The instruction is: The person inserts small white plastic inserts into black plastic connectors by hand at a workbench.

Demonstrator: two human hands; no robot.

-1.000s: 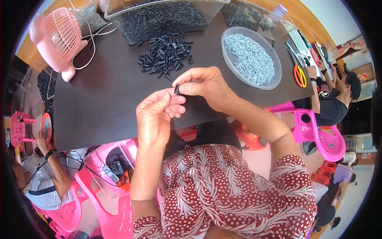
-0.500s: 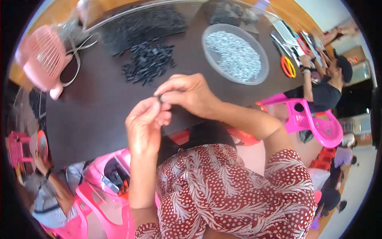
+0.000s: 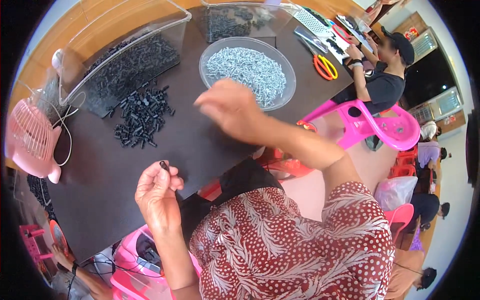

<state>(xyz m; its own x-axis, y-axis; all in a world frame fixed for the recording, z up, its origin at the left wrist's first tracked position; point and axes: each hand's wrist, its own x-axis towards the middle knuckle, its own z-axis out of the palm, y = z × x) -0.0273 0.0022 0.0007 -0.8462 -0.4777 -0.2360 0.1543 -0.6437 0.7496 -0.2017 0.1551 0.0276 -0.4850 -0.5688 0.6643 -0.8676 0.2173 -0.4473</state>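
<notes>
- From the head camera, I see the left hand [image 3: 159,200] over the near part of the dark table [image 3: 105,195], palm up, fingers curled.
- A small black piece [image 3: 163,165] is pinched there between thumb and fingers, its end poking up.
- The right hand [image 3: 232,110] is well apart from it, blurred, just in front of the round clear tub [image 3: 292,80]; I can't tell whether it holds anything or touches the rim.
- Small silvery parts [image 3: 250,70] fill that tub.
- Loose black pieces [image 3: 142,117] lie heaped on the table beyond the left hand, just beside a clear bin [image 3: 187,17] holding many more.
- Scissors with orange and yellow handles [image 3: 326,67] lie right of the tub; a pink fan [image 3: 32,137] stands at the far left.
</notes>
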